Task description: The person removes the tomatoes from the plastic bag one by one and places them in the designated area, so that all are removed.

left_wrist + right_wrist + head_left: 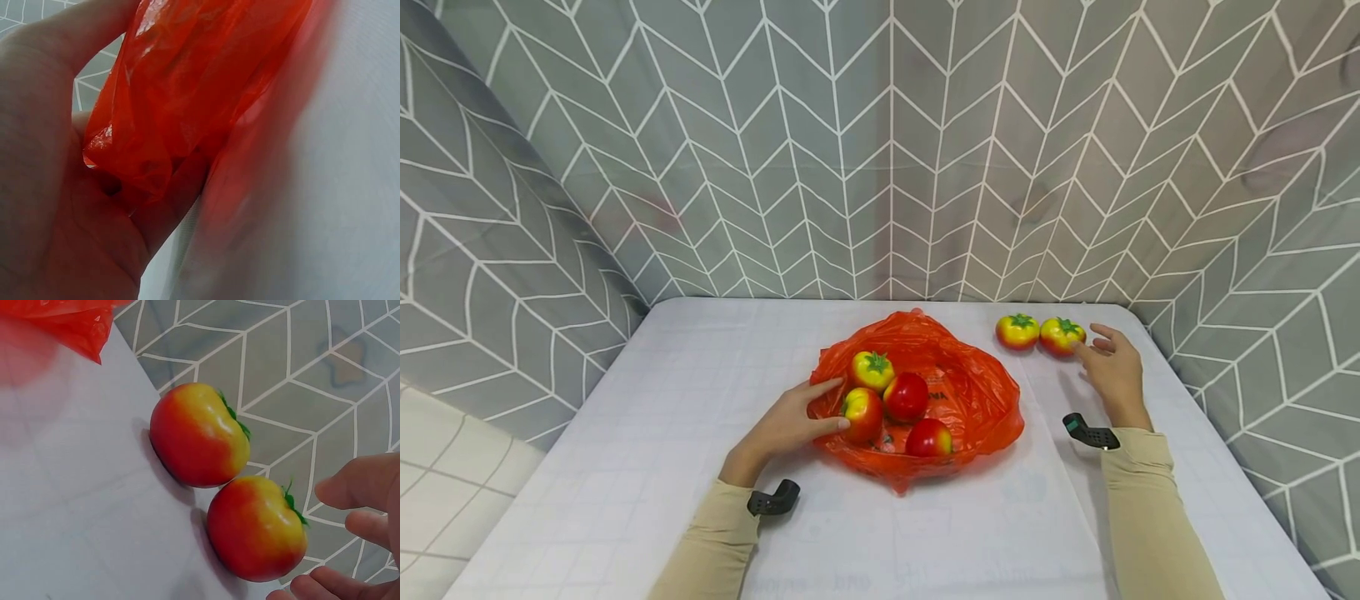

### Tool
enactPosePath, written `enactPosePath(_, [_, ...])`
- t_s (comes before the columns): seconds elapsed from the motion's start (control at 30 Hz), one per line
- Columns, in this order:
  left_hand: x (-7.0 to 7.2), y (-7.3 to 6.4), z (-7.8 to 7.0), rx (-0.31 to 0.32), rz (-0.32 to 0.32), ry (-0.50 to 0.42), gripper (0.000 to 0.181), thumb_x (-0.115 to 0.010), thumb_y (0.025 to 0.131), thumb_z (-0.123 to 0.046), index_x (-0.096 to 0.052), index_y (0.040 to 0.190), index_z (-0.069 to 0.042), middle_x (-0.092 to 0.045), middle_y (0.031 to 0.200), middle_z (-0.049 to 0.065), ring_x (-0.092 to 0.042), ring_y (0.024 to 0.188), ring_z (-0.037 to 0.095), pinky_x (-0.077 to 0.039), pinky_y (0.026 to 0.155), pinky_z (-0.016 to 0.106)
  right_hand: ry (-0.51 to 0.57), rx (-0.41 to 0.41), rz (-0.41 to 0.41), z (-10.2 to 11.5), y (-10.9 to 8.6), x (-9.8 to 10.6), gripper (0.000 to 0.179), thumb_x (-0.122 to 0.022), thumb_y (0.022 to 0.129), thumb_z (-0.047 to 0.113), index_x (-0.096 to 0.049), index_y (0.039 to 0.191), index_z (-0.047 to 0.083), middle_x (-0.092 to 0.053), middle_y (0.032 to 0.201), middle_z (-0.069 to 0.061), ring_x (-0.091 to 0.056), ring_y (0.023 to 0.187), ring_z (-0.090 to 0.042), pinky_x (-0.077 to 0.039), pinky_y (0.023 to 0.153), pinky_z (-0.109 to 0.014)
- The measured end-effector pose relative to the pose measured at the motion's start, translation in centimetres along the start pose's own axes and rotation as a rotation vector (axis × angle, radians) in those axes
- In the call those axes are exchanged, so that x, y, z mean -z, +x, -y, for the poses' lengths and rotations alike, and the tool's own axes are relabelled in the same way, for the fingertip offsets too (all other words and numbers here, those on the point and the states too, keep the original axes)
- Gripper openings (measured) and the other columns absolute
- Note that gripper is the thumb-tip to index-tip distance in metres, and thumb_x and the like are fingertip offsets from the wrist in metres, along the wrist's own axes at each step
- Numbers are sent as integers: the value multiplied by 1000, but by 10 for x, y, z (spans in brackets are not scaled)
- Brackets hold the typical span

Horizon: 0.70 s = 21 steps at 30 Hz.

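My left hand point(790, 421) holds the left rim of a red plastic bag point(988, 400), its folds between thumb and fingers in the left wrist view. The bag lies spread with its mouth upward. Inside are a yellow-and-red tomato point(867, 372) with a green leafy top, a red-and-yellow one point(862, 414) beside my thumb, and two mostly red round fruits point(906, 397). At the back right, two glossy tomatoes point(200, 434) sit side by side. My right hand point(1112, 371) is at the right one point(257, 528), fingers spread around its side with a gap in the right wrist view.
A white cloth covers the table point(647, 442). Grey curtains point(865, 150) with white chevron lines stand behind its back edge and along both sides. Pale floor tiles point(445, 475) show at the lower left.
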<state>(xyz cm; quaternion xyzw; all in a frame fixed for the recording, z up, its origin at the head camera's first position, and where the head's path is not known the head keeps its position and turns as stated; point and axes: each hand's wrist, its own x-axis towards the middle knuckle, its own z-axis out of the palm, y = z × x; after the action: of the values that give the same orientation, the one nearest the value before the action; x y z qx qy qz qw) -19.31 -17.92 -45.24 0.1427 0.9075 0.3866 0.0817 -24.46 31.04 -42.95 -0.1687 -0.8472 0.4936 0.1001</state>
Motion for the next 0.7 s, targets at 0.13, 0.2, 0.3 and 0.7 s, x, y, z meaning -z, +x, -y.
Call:
enactPosePath(0.13, [0, 0, 0, 1, 4, -5, 80, -76, 83, -54, -51, 149, -17, -45, 150, 20, -37, 140, 42, -28, 113, 61, -5, 1, -8, 3, -2, 1, 62, -59, 100, 34, -40, 154, 10, -45, 146, -22, -51, 125, -36, -54, 94, -33])
enactPosePath(0.2, [0, -1, 0, -2, 6, 0, 80, -75, 83, -55, -51, 149, -17, -45, 150, 20, -37, 140, 42, -29, 113, 62, -5, 11, -21, 5, -3, 1, 61, -60, 100, 33, -42, 153, 9, -47, 145, -22, -50, 126, -36, -51, 98, -40])
enactPosePath(0.3, [0, -1, 0, 0, 4, 3, 80, -76, 83, -55, -51, 149, -18, -45, 150, 19, -37, 140, 42, -28, 113, 62, -12, 35, -40, 8, -4, 2, 58, -60, 99, 32, -46, 150, 8, -50, 142, -22, -51, 127, -34, -50, 99, -41])
enactPosePath(0.7, [1, 0, -2, 8, 4, 11, 80, -75, 83, -56, -51, 149, -18, -46, 150, 20, -37, 140, 44, -29, 112, 64, 58, 122, -49, 21, -8, 2, 51, -63, 99, 28, -54, 142, 2, -56, 136, -19, -56, 114, -23, -50, 75, -8])
